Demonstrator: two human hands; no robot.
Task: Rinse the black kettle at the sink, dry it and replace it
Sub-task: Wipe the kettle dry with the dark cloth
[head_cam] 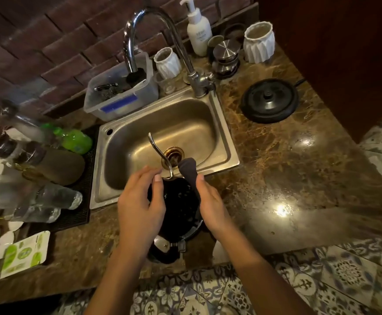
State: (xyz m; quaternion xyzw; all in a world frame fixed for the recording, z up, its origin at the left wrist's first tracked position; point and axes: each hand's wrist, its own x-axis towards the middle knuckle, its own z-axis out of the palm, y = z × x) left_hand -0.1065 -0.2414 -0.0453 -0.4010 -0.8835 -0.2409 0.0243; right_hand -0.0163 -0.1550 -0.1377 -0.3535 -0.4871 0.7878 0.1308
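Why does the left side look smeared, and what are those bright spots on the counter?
Head view: the bottles at the left edge are blurred and stretched, likely by the wide-angle lens; reflected light makes the spots on the counter.

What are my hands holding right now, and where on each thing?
The left hand grips the round black gooseneck kettle by its upper body beside the spout base; the right hand pinches a dark grey cloth against the kettle's side.
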